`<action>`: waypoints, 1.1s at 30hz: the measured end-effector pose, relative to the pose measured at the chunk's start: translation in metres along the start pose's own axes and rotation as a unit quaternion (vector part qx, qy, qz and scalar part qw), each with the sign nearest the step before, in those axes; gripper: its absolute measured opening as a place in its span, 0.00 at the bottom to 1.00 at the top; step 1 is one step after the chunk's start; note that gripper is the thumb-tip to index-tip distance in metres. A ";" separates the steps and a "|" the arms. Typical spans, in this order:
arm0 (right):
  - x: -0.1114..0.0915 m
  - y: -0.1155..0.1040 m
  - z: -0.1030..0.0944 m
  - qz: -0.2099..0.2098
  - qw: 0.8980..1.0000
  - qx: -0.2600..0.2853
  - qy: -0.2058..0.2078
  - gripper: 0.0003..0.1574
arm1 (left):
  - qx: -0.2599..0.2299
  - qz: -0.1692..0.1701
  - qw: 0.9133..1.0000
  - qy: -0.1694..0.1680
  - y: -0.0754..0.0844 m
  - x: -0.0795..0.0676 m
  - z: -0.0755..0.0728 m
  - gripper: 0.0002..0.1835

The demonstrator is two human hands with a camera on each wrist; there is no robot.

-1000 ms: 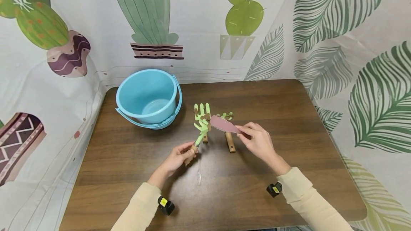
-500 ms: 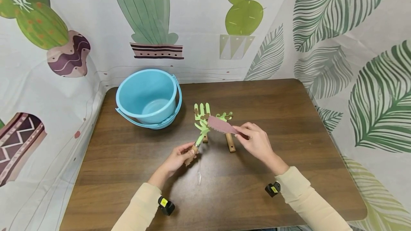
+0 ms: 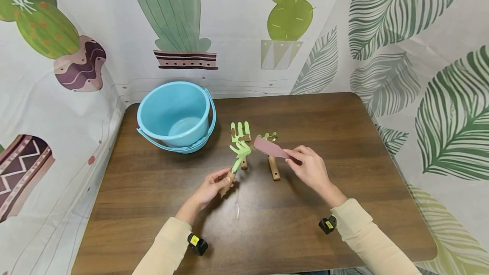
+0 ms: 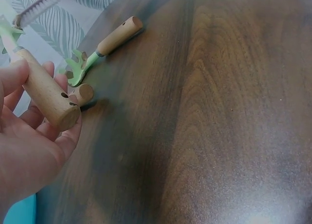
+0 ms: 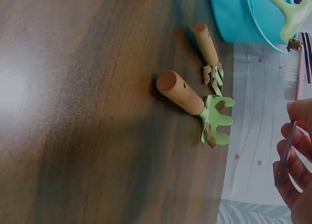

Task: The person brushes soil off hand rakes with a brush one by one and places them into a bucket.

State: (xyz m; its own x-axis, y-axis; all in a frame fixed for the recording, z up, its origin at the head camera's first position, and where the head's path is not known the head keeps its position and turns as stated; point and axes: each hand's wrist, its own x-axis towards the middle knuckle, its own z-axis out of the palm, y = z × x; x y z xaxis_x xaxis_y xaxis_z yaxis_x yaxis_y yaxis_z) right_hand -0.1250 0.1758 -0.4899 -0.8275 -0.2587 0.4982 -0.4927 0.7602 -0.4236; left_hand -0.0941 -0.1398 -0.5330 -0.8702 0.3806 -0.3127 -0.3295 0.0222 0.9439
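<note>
brush (image 3: 269, 147), pink-backed, white-bristled; handle pinched between thumb and fingers of right hand (image 3: 311, 169), head just beside a green claw (image 3: 241, 152). claw's wooden handle gripped in left hand's (image 3: 209, 188) curled fingers, above brown table (image 3: 275, 228). left fork (image 3: 240, 128) and right fork (image 3: 274, 169), brown-clumped, lie beyond; blue bucket (image 3: 164, 101), farther left.

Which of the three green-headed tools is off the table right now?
The claw held in the left hand; the fork and the rake both lie on the table.
</note>
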 end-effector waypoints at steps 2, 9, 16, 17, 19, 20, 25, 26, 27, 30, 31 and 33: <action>-0.001 0.001 -0.001 0.002 1.000 -0.004 -0.002 0.17 | -0.001 0.000 1.000 -0.001 0.001 0.000 -0.001 0.24; -0.004 0.006 0.000 0.007 1.000 -0.019 -0.006 0.16 | -0.003 0.002 1.000 -0.004 0.001 0.001 -0.002 0.24; -0.003 0.007 -0.002 0.015 1.000 -0.019 -0.004 0.16 | -0.008 0.000 1.000 0.006 0.002 0.002 -0.002 0.24; -0.003 0.007 -0.002 0.016 1.000 -0.019 -0.004 0.16 | -0.010 -0.001 1.000 0.008 0.002 0.002 -0.002 0.24; -0.003 0.007 -0.002 0.019 1.000 -0.022 -0.004 0.16 | -0.013 -0.001 1.000 0.011 0.003 0.001 -0.002 0.24; -0.002 0.007 -0.002 0.022 1.000 -0.023 -0.005 0.16 | -0.014 0.000 1.000 0.012 0.004 0.001 -0.001 0.24; -0.003 0.007 -0.004 0.038 0.999 -0.026 -0.010 0.16 | -0.007 0.003 1.000 0.019 0.007 0.001 -0.001 0.24; -0.003 0.007 -0.004 0.041 0.999 -0.026 -0.012 0.16 | -0.004 0.002 1.000 0.022 0.007 0.001 -0.002 0.24; -0.003 0.006 -0.004 0.044 0.999 -0.027 -0.014 0.16 | -0.002 0.003 1.000 0.025 0.007 0.001 -0.002 0.23; -0.004 0.006 -0.005 0.052 0.998 -0.027 -0.020 0.16 | 0.007 0.007 0.999 0.031 0.006 0.003 -0.004 0.23; -0.004 0.006 -0.005 0.054 0.998 -0.027 -0.022 0.16 | 0.011 0.009 0.999 0.035 0.006 0.004 -0.004 0.23; -0.005 0.006 -0.005 0.060 0.998 -0.027 -0.026 0.16 | 0.015 0.014 0.999 0.041 0.007 0.005 -0.005 0.23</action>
State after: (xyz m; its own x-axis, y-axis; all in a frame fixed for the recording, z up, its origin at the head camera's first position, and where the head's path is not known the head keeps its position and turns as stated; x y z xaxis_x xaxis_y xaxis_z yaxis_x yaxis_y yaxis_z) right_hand -0.1223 0.1842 -0.4909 -0.8931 -0.1935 0.4060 -0.3755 0.8176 -0.4365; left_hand -0.1027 -0.1426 -0.5287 -0.9062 0.3042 -0.2936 -0.2957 0.0404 0.9544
